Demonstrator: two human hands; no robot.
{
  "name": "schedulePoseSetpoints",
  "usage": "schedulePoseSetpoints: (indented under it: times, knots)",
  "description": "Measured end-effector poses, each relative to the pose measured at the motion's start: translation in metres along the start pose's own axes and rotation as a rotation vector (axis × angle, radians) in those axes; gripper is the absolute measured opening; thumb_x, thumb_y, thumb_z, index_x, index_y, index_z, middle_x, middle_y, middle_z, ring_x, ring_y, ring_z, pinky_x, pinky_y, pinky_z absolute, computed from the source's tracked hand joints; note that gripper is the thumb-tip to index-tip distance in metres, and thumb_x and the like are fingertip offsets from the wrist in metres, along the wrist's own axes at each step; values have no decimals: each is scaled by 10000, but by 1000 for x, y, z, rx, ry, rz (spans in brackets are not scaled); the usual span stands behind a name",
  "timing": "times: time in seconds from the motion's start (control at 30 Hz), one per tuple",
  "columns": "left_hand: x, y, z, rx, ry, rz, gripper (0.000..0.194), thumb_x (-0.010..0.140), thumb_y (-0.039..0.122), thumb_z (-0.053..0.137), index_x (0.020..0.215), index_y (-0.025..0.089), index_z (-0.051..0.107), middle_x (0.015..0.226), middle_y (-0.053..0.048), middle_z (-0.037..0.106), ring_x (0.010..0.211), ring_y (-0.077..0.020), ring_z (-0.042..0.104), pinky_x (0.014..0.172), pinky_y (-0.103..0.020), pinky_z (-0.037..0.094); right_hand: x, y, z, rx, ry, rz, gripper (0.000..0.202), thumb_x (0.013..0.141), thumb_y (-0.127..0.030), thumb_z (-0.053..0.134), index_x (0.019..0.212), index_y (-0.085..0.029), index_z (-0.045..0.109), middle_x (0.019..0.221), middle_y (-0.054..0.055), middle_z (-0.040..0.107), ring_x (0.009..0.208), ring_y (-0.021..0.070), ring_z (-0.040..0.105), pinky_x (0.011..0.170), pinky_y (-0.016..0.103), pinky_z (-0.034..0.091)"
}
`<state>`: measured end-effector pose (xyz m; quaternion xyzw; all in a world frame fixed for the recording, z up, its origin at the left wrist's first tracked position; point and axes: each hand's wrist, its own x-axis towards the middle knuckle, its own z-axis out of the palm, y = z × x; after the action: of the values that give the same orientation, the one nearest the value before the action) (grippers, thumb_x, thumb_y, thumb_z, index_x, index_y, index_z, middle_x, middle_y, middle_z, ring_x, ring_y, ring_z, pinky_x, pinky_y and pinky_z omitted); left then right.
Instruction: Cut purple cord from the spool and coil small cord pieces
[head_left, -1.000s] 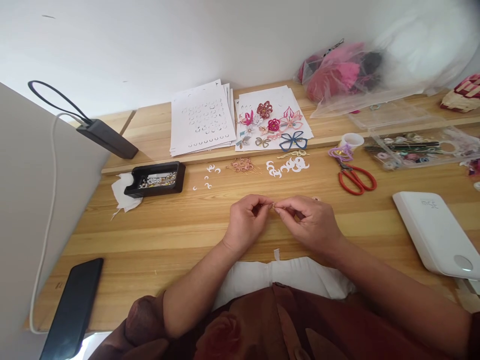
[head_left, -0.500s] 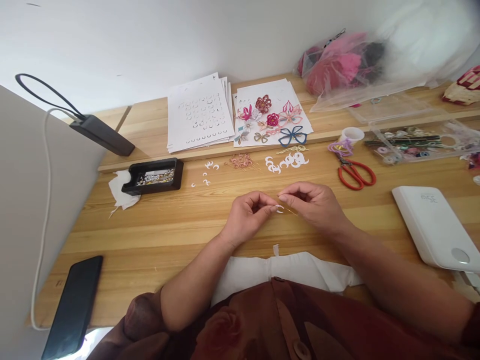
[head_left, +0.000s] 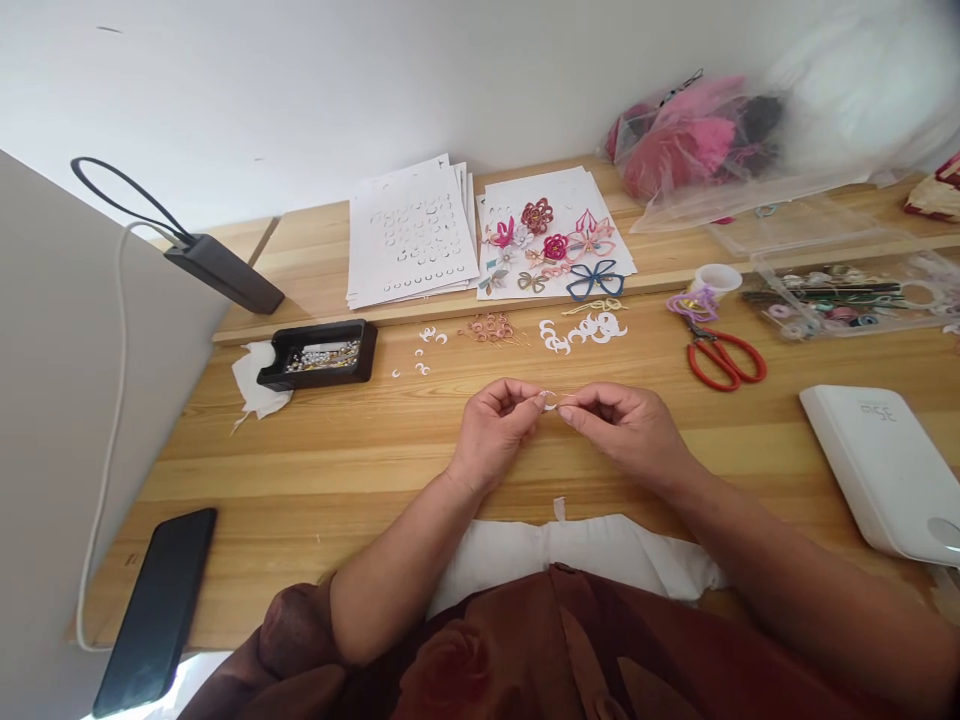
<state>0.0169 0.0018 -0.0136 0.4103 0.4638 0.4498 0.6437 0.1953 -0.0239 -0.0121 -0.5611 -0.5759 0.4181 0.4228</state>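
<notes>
Over the middle of the wooden table, my left hand (head_left: 501, 430) pinches a small white paper crescent (head_left: 550, 406) between thumb and fingertips. My right hand (head_left: 630, 425) is closed on a thin gold wire (head_left: 564, 396), close to the crescent's right side. The fingertips of both hands are only a little apart. Whether the wire touches the crescent I cannot tell. Beyond the hands lie a cluster of white paper crescents (head_left: 600, 326), several pink wired loops (head_left: 495, 328) and some smaller crescents (head_left: 427, 333).
Red-handled pliers (head_left: 724, 358) and a white power bank (head_left: 877, 470) are at the right. A black tray of beads (head_left: 319, 375) and a phone (head_left: 156, 610) are at the left. Behind stand paper sheets (head_left: 412, 280), wire flowers (head_left: 555, 247) and a clear parts box (head_left: 832, 325).
My right hand has come lower and its fingertips now grip the wire nearer the crescent. The left hand and crescent have risen slightly. The whole view has shifted a little.
</notes>
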Motion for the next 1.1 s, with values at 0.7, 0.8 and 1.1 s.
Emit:
schedulePoseSetpoints:
  times: [0.7,0.8,1.1]
  knots:
    - [-6,-3,-8,582,-212,403,89,894,201,666,841,180,734,787,-28,730,720,-138,628,686,-259,475,-5,-12,-8,-336,59,-532,110,928,-151,697,863,-220,753,766,6,727,681,144,630,651,287,487]
    - [-8,1,-7,468,-260,316,101,891,258,704,839,175,729,798,-39,738,713,-141,629,675,-258,479,1,-13,-12,-168,59,-318,73,892,-240,752,823,-222,766,736,4,731,638,143,613,618,290,480]
    - [-2,6,-3,100,-89,59,348,740,468,865,783,168,693,705,-2,665,581,-88,515,590,-237,431,5,-12,-6,194,-50,112,306,794,-494,817,736,-207,728,548,-33,583,521,118,503,506,271,419]
